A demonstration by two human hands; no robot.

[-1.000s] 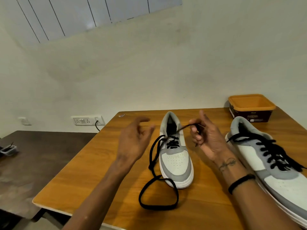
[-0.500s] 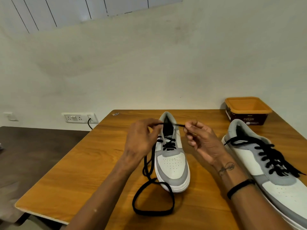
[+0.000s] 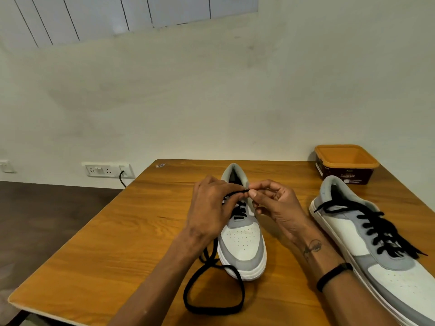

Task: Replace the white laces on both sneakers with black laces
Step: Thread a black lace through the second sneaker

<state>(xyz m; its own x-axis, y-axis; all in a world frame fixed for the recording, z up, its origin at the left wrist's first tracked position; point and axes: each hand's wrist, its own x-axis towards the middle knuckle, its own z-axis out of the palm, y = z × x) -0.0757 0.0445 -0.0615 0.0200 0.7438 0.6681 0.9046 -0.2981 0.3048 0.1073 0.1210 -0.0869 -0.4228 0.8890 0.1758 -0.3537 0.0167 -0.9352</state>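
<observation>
While the black lace point(image 3: 213, 292) is only part-threaded thru the lower eyelets of the middle sneaker point(image 3: 242, 241), we hold its free end stretched just above the shoe's tongue. It's soft, light & floppy, so we judge it'll sag or twist unless kept taut; best grip is right at the stiff tip, w/ a second pinch a bit back along the cord to steer it. Slack hangs off the shoe's left side & loops on the table point(image 3: 106, 250) in front of the toe. Our right hand point(image 3: 275, 205) pinches the tip betw. thumb & forefinger, other fingers curled, palm turned inward. Our left hand point(image 3: 211, 208) arches over the eyelets, back to camera, fingers closed on the same strand. The second sneaker point(image 3: 376, 250), already black-laced, lies to the right; an orange tub point(image 3: 346, 161) sits behind it.
</observation>
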